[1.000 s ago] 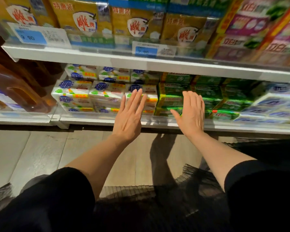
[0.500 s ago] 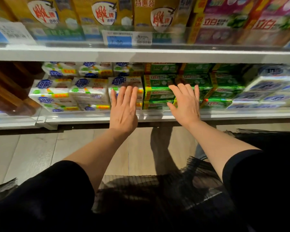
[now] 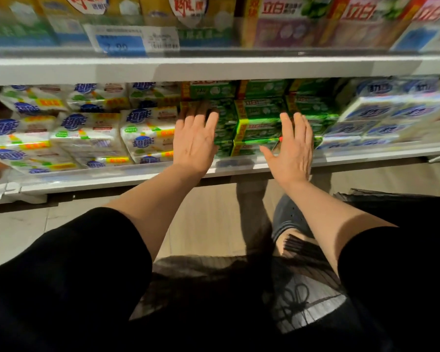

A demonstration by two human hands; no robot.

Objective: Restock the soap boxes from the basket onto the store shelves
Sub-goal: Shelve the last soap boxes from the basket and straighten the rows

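Observation:
Stacks of green soap boxes (image 3: pixel 261 118) fill the middle of the lower shelf (image 3: pixel 117 177). My left hand (image 3: pixel 194 142) lies flat, fingers straight, against the left column of green boxes. My right hand (image 3: pixel 293 148) is spread open, fingers straight, on the right side of the same green stacks. Neither hand holds a box. The basket is not in view.
White soap packs with blue logos (image 3: pixel 148 134) sit left of the green ones, pale blue-and-white packs (image 3: pixel 381 115) to the right. An upper shelf (image 3: pixel 214 68) with a price tag (image 3: pixel 131 40) overhangs. Below are wooden floor (image 3: pixel 211 219), my shoe (image 3: pixel 287 217) and dark skirt.
Both hands have shifted right along the lower shelf, the left from the white packs onto the green boxes. The view has swung right and is blurred.

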